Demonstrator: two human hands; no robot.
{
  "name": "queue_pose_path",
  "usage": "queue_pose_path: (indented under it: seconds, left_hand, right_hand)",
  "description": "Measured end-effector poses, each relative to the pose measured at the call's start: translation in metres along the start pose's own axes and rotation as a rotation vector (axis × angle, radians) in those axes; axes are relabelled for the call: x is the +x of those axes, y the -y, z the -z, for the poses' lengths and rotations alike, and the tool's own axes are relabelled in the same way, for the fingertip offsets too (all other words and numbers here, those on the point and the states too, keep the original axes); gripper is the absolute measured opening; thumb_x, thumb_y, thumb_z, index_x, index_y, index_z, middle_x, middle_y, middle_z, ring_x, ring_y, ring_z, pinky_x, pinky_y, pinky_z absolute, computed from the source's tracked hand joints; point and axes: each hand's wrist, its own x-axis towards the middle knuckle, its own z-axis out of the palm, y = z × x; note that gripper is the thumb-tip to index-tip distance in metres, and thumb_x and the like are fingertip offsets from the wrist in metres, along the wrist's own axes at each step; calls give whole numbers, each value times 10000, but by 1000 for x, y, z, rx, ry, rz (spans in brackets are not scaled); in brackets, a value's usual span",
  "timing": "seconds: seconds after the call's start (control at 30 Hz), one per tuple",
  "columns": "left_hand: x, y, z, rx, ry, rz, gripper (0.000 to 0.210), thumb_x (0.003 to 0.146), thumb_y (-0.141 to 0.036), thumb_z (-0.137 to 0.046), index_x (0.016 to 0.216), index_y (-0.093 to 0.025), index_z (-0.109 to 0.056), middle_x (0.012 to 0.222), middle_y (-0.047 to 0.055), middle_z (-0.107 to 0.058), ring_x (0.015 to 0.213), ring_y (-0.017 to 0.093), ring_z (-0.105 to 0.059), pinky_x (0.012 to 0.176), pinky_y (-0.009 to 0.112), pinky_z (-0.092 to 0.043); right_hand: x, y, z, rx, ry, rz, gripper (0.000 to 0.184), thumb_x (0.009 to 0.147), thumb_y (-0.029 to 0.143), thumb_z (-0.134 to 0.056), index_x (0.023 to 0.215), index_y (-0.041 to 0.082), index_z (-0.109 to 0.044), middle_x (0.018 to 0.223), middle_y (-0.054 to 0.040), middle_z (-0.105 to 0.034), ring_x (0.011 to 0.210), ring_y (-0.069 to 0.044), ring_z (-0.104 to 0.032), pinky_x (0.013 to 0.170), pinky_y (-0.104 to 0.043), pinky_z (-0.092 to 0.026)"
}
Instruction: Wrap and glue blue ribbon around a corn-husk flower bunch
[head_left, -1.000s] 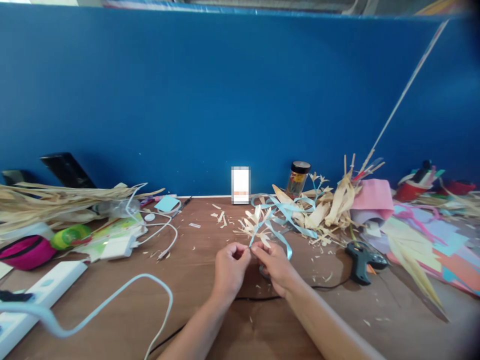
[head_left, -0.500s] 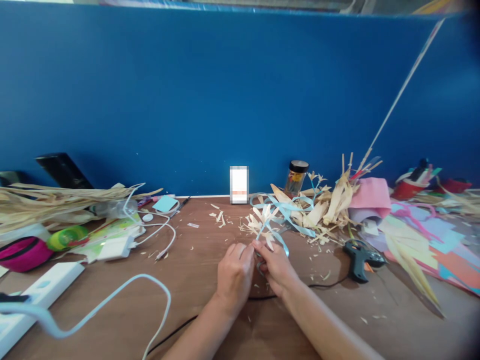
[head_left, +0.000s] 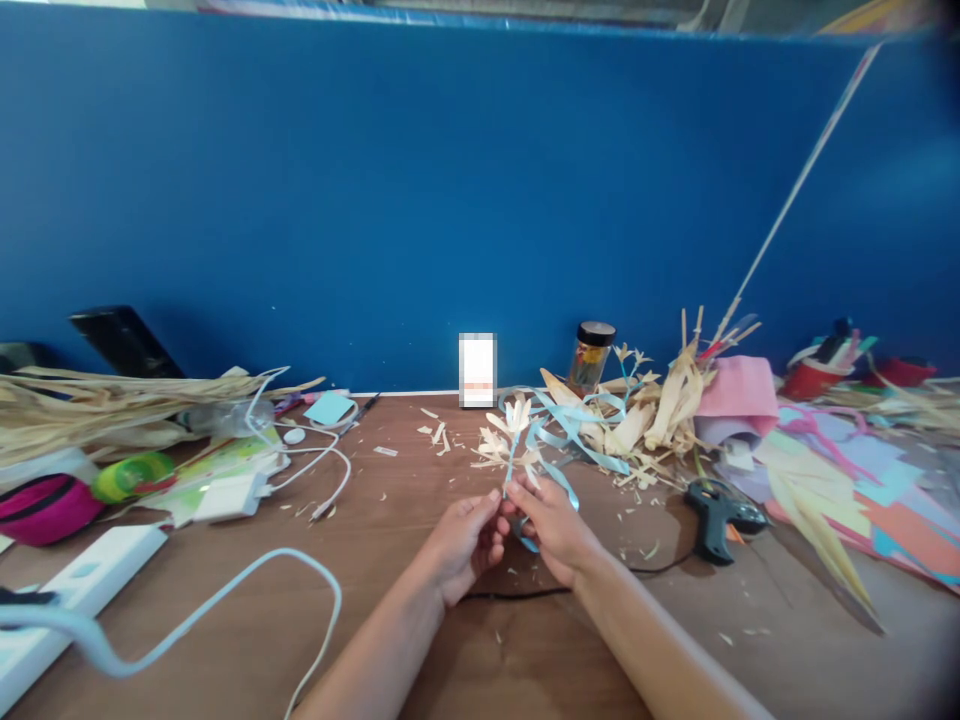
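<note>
A pale corn-husk flower (head_left: 516,415) with a light-blue wrapped stem stands between my hands in the middle of the table. My left hand (head_left: 466,540) is closed, its thumb and forefinger pinched at the lower end of the stem, the other fingers curled. Just beside it, my right hand (head_left: 553,528) pinches the stem too, fingertips nearly touching the left ones. A light-blue ribbon (head_left: 561,484) loops behind and below the right hand. Where exactly the fingers meet the stem is partly hidden.
A black glue gun (head_left: 716,520) lies right, its cord running under my hands. Behind are corn husks (head_left: 664,415), a black-lidded jar (head_left: 592,358) and a blurred white screen (head_left: 478,370). Coloured paper (head_left: 862,490) lies far right; a white power strip (head_left: 82,580) and cables sit left.
My left hand has rolled over, from back up to thumb side up with curled fingers showing. The flower has tilted slightly left and its stem shows more. My right hand stays nearly in place.
</note>
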Motion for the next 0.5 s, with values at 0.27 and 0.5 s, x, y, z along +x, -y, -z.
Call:
queue_pose_path:
  seconds: [0.27,0.5]
  left_hand:
    - [-3,-3,-1,-223,45,73,98,717,-186,-618,735,-93,-595,535,-28,-502,413,-3,-447,362,52,-366]
    - [-7,0,-10,-50,-146,-74,138,706,-243,-597,708,-106,-578,562,-25,-510,430,12,-432,339,68,-319]
  right_hand:
    - [3,-3,6,121,73,-74,242,681,372,-642,721,170,-516,607,35,-523,500,-54,-489,390,-145,-221]
    - [2,-2,4,124,55,-65,263,664,388,-655,704,164,-522,597,37,-513,510,-53,-455,410,-151,-238]
